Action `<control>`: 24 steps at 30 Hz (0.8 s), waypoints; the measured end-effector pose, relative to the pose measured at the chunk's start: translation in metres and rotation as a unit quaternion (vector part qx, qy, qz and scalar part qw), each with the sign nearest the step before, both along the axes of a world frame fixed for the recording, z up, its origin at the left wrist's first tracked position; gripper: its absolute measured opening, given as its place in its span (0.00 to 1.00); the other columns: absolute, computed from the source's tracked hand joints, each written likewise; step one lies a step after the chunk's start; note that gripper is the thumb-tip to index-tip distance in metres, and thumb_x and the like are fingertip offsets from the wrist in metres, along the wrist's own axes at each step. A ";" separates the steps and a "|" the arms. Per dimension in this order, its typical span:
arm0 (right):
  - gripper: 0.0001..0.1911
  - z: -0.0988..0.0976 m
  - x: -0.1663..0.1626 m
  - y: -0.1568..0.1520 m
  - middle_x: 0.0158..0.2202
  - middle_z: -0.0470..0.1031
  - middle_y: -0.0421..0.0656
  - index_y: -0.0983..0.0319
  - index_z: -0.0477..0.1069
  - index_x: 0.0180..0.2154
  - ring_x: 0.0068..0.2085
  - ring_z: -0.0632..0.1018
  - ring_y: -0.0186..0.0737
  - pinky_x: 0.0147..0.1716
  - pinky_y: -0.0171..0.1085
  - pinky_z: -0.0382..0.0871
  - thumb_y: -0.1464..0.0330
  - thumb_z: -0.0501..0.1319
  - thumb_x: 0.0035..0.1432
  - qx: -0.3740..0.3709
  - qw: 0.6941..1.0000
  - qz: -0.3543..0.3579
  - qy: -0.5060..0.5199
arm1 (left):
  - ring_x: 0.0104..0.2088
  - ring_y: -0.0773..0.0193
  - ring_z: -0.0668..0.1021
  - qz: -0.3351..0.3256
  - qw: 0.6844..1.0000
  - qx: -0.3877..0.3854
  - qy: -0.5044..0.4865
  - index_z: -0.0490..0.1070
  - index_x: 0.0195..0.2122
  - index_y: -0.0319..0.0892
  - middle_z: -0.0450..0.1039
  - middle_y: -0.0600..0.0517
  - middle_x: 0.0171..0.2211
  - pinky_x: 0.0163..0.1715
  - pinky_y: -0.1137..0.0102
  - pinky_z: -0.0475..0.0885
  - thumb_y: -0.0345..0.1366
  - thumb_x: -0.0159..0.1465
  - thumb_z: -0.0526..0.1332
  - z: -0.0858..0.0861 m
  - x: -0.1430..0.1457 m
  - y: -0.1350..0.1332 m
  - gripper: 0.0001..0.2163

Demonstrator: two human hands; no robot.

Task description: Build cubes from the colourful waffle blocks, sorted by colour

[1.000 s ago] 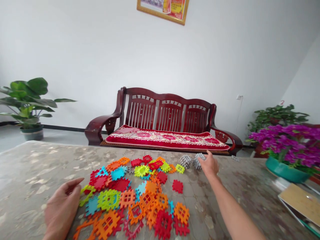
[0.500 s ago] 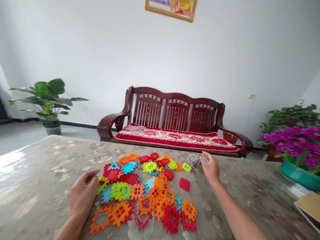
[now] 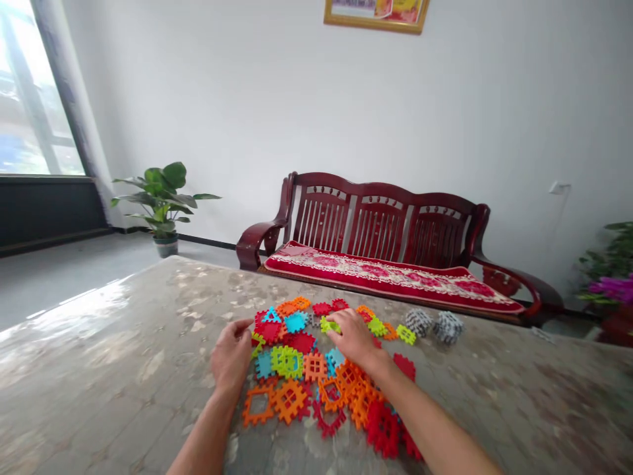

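Observation:
A heap of flat, notched plastic tiles in red, orange, blue and lime lies on the marbled table. My left hand rests at the heap's left edge, fingers curled toward a lime tile. My right hand lies over the middle of the heap, its fingertips touching a lime tile; whether they grip it is unclear. Two grey-and-white cubes built of tiles stand apart to the right of the heap, away from both hands.
Behind the table stands a dark wooden bench with a red flowered cushion. A potted green plant is on the floor at the left by a window. Purple flowers show at the right edge.
My right hand has left the grey cubes and come back left onto the heap. My left hand has closed in on the heap's left edge. The camera has turned left.

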State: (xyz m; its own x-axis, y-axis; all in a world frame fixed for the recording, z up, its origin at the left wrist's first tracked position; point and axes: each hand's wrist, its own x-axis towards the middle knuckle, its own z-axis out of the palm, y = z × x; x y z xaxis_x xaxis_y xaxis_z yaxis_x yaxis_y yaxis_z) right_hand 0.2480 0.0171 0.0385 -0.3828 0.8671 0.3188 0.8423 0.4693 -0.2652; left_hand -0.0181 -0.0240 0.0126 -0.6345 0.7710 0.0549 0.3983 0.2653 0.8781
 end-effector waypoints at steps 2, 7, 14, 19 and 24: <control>0.16 0.002 -0.012 0.009 0.50 0.78 0.42 0.57 0.76 0.48 0.53 0.71 0.44 0.54 0.39 0.61 0.67 0.60 0.58 -0.011 0.999 -0.003 -0.049 | 0.35 0.61 0.80 -0.001 1.000 0.003 0.002 0.76 0.45 0.47 0.81 0.52 0.37 0.31 0.72 0.66 0.36 0.59 0.56 -0.002 0.000 0.001 0.15; 0.15 0.000 -0.022 0.012 0.47 0.77 0.46 0.58 0.77 0.45 0.51 0.71 0.48 0.51 0.43 0.60 0.70 0.59 0.55 -0.032 0.992 -0.048 -0.116 | 0.37 0.62 0.80 -0.004 1.000 0.014 0.000 0.76 0.44 0.48 0.81 0.53 0.38 0.32 0.72 0.66 0.36 0.60 0.55 -0.005 0.000 0.003 0.14; 0.14 -0.003 -0.034 0.016 0.48 0.75 0.47 0.57 0.76 0.44 0.52 0.68 0.49 0.51 0.44 0.59 0.67 0.60 0.55 -0.022 0.991 -0.060 -0.120 | 0.39 0.61 0.80 -0.020 1.000 0.012 0.002 0.77 0.43 0.48 0.81 0.53 0.41 0.34 0.71 0.68 0.38 0.61 0.57 -0.009 0.003 0.003 0.13; 0.09 -0.004 -0.047 0.024 0.45 0.76 0.48 0.59 0.78 0.37 0.51 0.69 0.48 0.51 0.44 0.60 0.70 0.58 0.59 -0.025 0.991 -0.045 -0.121 | 0.38 0.61 0.81 -0.021 0.999 0.030 -0.003 0.77 0.43 0.47 0.82 0.53 0.38 0.33 0.72 0.69 0.37 0.60 0.57 -0.011 0.002 0.005 0.13; 0.04 0.003 -0.038 0.019 0.44 0.77 0.42 0.57 0.77 0.36 0.50 0.71 0.44 0.52 0.41 0.62 0.68 0.62 0.60 -0.015 0.998 -0.016 -0.066 | 0.38 0.61 0.81 -0.019 1.000 0.007 -0.001 0.76 0.43 0.48 0.81 0.52 0.40 0.34 0.71 0.69 0.37 0.60 0.56 -0.009 0.003 0.005 0.13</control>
State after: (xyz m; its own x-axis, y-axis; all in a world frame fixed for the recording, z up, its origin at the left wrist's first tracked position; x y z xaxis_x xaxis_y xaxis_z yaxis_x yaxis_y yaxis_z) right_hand 0.2099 0.0359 0.0413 -0.3911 0.8879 0.2423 0.8853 0.4349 -0.1648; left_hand -0.0155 -0.0194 0.0040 -0.6047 0.7938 0.0647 0.4057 0.2371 0.8827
